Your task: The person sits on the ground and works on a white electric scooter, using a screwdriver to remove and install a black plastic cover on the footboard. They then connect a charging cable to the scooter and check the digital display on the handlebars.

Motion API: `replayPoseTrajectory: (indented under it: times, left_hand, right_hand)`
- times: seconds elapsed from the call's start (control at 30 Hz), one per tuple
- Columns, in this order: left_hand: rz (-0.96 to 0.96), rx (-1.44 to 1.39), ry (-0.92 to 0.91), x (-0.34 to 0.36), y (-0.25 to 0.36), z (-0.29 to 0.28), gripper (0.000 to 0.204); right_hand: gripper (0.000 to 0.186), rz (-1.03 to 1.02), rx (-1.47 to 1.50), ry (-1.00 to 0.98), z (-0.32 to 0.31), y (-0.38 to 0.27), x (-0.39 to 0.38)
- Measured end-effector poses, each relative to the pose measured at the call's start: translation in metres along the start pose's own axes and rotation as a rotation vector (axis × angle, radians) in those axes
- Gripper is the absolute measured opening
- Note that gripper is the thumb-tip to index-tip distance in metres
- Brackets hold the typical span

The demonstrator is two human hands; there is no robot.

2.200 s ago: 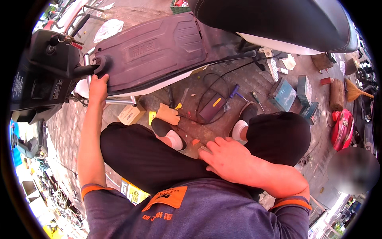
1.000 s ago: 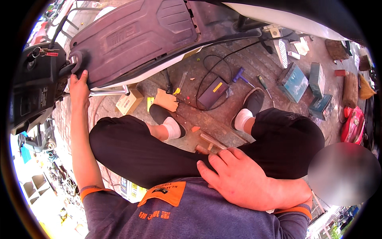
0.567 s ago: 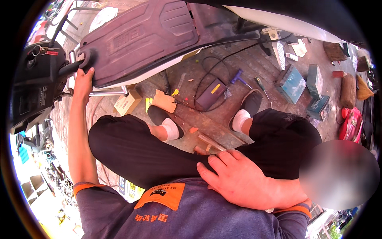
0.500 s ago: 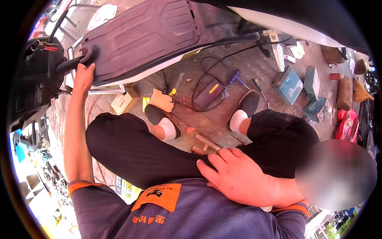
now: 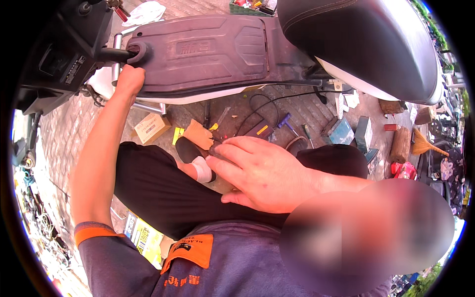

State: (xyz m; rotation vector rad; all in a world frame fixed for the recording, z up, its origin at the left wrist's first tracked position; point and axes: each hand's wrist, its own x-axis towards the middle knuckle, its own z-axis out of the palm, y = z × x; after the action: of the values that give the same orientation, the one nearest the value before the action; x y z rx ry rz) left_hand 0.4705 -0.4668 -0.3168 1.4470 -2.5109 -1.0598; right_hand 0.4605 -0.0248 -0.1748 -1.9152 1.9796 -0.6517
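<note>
A scooter lies across the top of the view, its dark purple footboard (image 5: pixel 208 52) facing me and its black seat (image 5: pixel 356 39) at the upper right. My left hand (image 5: pixel 129 79) reaches up along a straight arm and is closed on the footboard's left edge, beside the black steering column (image 5: pixel 64 54). My right hand (image 5: pixel 262 173) hovers in the middle over my black-trousered knees, fingers apart and pointing left, holding nothing. Its fingertips are near an orange card scrap (image 5: pixel 198 134) and my black shoe (image 5: pixel 190 153).
On the brick paving under the scooter lie a small cardboard box (image 5: pixel 152 127), a black unit with cables (image 5: pixel 260 129), a blue-handled tool (image 5: pixel 284 121), a teal metal box (image 5: pixel 341 131), wood blocks (image 5: pixel 398 146) and a broom (image 5: pixel 425 146). Yellow packaging (image 5: pixel 143 237) lies by my left hip.
My right hand has lifted off my lap and moved forward, fingers spreading. My left hand stays on the footboard's edge. The view has swung, bringing the scooter seat into view.
</note>
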Motion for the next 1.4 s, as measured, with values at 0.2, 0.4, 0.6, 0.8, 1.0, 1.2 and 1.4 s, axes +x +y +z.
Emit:
replayPoseTrajectory:
  times: [0.2, 0.4, 0.6, 0.8, 1.0, 1.2, 1.4]
  left_hand:
    - [0.245, 0.108, 0.234, -0.012, -0.011, 0.021, 0.062]
    - [0.306, 0.2, 0.185, -0.032, -0.021, 0.004, 0.069]
    - [0.241, -0.043, 0.016, -0.026, 0.0, 0.016, 0.06]
    - [0.188, 0.015, 0.049, -0.007, -0.026, 0.029, 0.062]
    - [0.104, -0.161, -0.096, -0.027, -0.013, 0.007, 0.055]
    - [0.088, -0.083, -0.065, -0.032, 0.0, 0.02, 0.041]
    - [0.164, 0.031, 0.011, 0.007, -0.051, 0.026, 0.049]
  right_hand:
    - [0.091, 0.143, -0.194, 0.457, 0.023, 0.132, 0.154]
    - [0.101, 0.164, -0.264, 0.724, 0.062, 0.2, 0.226]
    - [0.092, 0.501, -0.669, 0.413, 0.074, 0.327, 0.139]
    - [0.092, 0.465, -0.481, 0.472, 0.076, 0.3, 0.144]
    - [0.097, 0.009, -0.201, 0.744, 0.067, 0.182, 0.19]
    - [0.083, 0.465, -0.679, 0.299, 0.077, 0.307, 0.061]
    - [0.08, 0.533, -0.606, 0.313, 0.09, 0.294, 0.085]
